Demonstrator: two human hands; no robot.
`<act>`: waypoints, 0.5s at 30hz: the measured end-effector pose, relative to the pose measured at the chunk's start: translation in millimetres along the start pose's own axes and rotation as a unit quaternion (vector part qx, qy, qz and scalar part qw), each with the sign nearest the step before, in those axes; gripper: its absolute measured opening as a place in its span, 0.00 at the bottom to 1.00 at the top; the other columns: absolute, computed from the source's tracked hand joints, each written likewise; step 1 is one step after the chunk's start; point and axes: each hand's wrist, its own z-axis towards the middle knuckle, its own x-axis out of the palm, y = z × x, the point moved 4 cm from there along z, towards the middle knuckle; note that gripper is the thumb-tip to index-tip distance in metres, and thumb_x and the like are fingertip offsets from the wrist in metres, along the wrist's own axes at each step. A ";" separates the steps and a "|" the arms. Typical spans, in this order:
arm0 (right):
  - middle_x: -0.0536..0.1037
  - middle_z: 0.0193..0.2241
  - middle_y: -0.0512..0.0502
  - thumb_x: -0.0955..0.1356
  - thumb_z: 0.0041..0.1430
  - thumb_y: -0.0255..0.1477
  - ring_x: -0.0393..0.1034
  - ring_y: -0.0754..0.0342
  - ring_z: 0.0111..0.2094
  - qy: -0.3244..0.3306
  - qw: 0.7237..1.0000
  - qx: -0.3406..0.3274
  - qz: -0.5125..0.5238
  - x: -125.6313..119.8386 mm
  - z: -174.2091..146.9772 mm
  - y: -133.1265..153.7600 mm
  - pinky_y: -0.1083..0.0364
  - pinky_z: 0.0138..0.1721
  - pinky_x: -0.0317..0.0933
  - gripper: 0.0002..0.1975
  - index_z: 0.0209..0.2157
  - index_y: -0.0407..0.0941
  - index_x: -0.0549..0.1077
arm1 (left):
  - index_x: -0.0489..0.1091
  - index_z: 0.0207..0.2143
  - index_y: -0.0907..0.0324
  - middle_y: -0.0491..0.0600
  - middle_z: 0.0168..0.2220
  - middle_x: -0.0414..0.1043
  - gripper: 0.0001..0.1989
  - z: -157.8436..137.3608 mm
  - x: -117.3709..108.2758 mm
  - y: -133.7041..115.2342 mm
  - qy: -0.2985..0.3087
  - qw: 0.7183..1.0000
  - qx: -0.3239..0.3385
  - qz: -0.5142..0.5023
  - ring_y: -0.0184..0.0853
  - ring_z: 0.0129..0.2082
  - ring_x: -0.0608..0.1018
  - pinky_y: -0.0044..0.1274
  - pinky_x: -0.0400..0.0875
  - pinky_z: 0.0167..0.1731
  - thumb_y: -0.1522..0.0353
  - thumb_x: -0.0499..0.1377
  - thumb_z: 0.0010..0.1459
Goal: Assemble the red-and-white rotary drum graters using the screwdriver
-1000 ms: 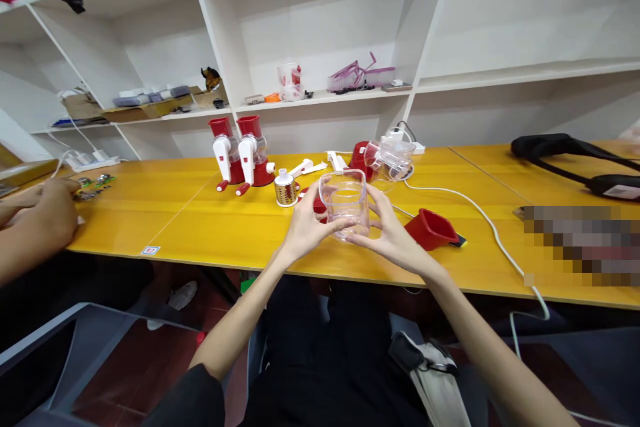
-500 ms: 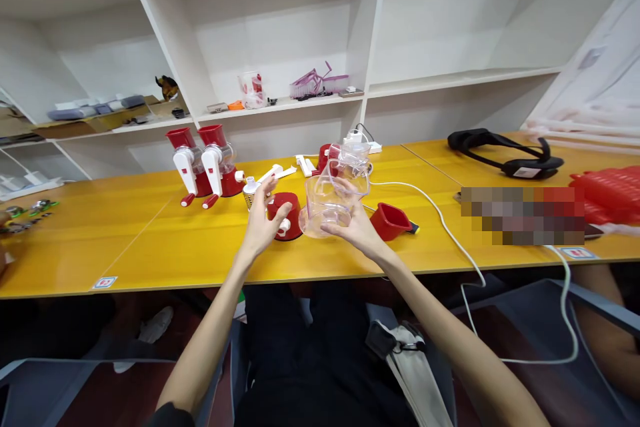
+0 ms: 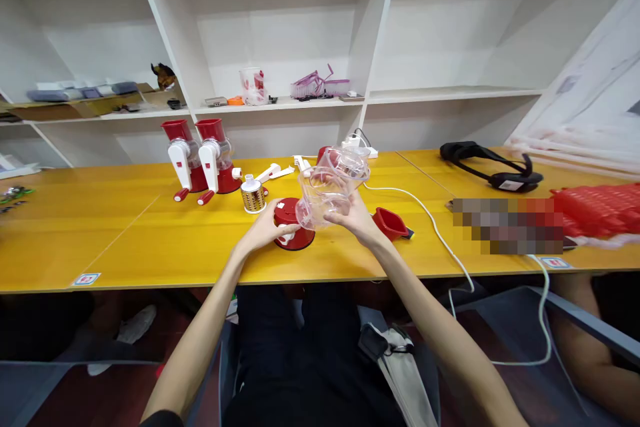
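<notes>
My right hand (image 3: 354,219) holds the clear plastic housing (image 3: 324,197) of a rotary grater, tilted above the table. My left hand (image 3: 261,230) is closed round the left side of a red grater base (image 3: 296,239), its thumb by the white knob. The housing's lower end hangs close to the base's upper right; I cannot tell whether they touch. Left of the base stands a metal grating drum (image 3: 253,195) with a white top. White handle parts (image 3: 274,172) lie behind it. A red feed hopper (image 3: 390,223) lies right of my right hand.
Two assembled rotary graters (image 3: 215,157) stand at the back left. A white cable (image 3: 425,210) curves across the table (image 3: 165,247) on the right. Farther right are a black headset (image 3: 493,167) and red wrapped goods (image 3: 600,208). White shelving (image 3: 280,107) rises behind.
My left hand, open beside the red base before, has closed on it. The base has shifted slightly and turned. The clear housing in my right hand has tilted and come lower over the base.
</notes>
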 end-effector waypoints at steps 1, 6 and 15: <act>0.55 0.69 0.45 0.79 0.41 0.47 0.55 0.41 0.68 0.009 1.000 -0.006 -0.004 1.7 7.7 0.4 0.38 0.69 0.51 0.57 0.68 0.59 0.49 | 0.60 0.59 0.62 0.60 0.60 0.69 0.41 0.1 0.4 2.2 0.014 1.000 -0.001 -0.023 0.48 0.60 0.73 0.39 0.64 0.62 0.55 0.69 0.47; 0.55 0.69 0.45 0.78 0.43 0.48 0.53 0.41 0.69 0.079 0.997 -0.008 -0.017 16.4 39.3 -4.0 0.38 0.70 0.49 0.53 0.67 0.57 0.53 | 0.57 0.63 0.59 0.57 0.65 0.64 0.44 1.0 5.3 10.5 0.064 0.994 0.005 -0.089 0.47 0.64 0.69 0.37 0.61 0.65 0.59 0.70 0.47; 0.57 0.67 0.44 0.78 0.44 0.45 0.53 0.42 0.68 0.152 0.988 0.009 -0.035 23.0 59.4 -12.8 0.38 0.69 0.52 0.47 0.63 0.55 0.59 | 0.58 0.63 0.61 0.58 0.66 0.62 0.43 0.5 7.7 4.5 0.068 0.994 0.021 -0.086 0.47 0.66 0.65 0.37 0.58 0.67 0.57 0.69 0.48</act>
